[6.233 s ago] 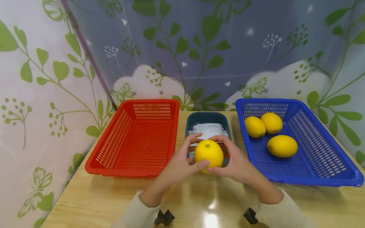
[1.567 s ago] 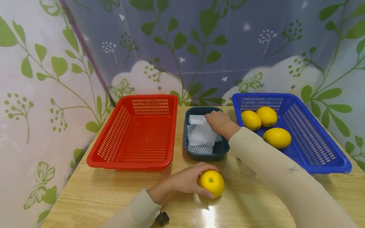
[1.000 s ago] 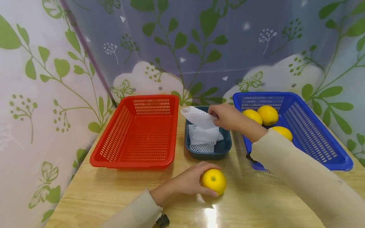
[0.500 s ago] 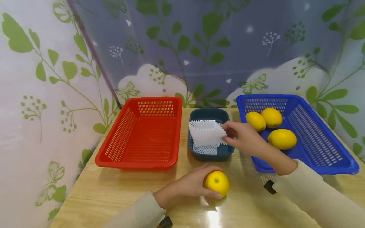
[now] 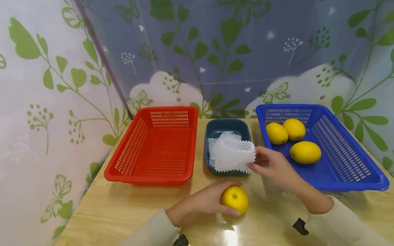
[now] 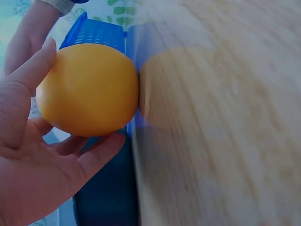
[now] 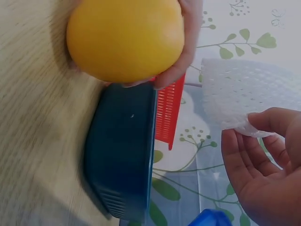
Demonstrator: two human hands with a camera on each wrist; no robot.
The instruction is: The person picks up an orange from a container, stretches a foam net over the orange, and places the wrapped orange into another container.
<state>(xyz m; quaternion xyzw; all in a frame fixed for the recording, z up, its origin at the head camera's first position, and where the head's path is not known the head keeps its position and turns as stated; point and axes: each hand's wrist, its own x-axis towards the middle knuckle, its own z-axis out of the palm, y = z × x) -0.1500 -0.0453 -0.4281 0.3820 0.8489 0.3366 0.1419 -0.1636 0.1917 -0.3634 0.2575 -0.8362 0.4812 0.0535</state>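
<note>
My left hand (image 5: 212,198) curves round a yellow fruit (image 5: 235,200) standing on the table, its stem mark facing up. Thumb and fingers lie on opposite sides of it in the left wrist view. A white foam fruit net (image 5: 234,155) is pinched between the thumb and fingers of my right hand (image 5: 275,167). In the right wrist view the foam net (image 7: 244,94) hangs in the air, clear of the dark teal box (image 7: 120,155). More white nets (image 5: 212,145) lie in that box (image 5: 229,123), partly hidden behind the held one.
A red basket (image 5: 150,179) stands left of the teal box on the wooden table (image 5: 129,212). To the right is a blue basket (image 5: 351,186) with three yellow fruits (image 5: 305,152) in it. Patterned cloth (image 5: 203,51) hangs behind.
Both hands first held the fruit above the table; it then came down to the table in my left hand. My right hand took a net from the teal box and brought it nearer, toward the right.
</note>
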